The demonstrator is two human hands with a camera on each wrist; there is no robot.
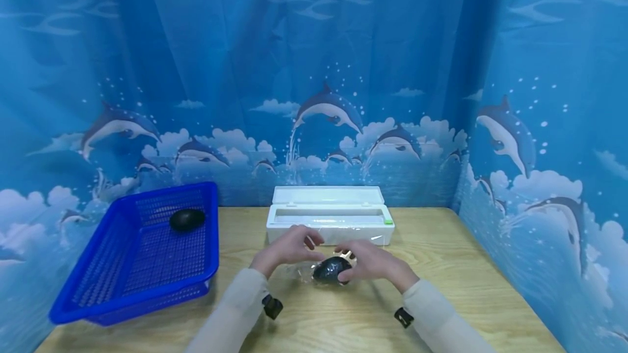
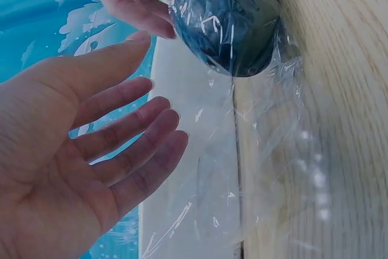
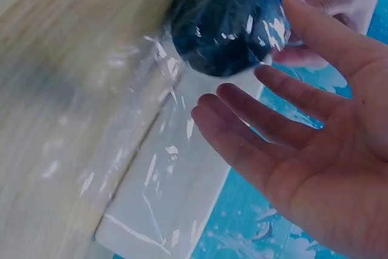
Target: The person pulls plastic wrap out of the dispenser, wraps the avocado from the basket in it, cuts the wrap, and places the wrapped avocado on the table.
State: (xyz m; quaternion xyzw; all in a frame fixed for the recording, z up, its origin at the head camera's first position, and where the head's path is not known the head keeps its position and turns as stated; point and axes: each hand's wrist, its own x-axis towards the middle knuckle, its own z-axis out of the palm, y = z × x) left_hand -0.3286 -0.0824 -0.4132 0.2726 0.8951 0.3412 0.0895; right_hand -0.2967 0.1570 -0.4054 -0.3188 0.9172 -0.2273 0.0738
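A dark oval object [image 1: 330, 270] in clear film lies on the table in front of the white box. Loose clear film [image 2: 273, 144] spreads from the object [image 2: 227, 22] in the left wrist view. My left hand [image 1: 294, 247] is just left of it, fingers spread and relaxed, holding nothing. At the object's right side is my right hand [image 1: 370, 261], thumb and fingers loosely bent around it. In the right wrist view the fingertips of that hand [image 3: 303, 125] are close to the wrapped object [image 3: 224, 25]; contact is unclear.
A blue plastic basket [image 1: 208, 282] stands at the left with another dark oval object [image 1: 187, 219] inside. Behind the hands, a white film box [image 1: 328, 233] has its lid raised. A dolphin-print curtain [image 1: 324, 42] surrounds the wooden table [image 1: 456, 266].
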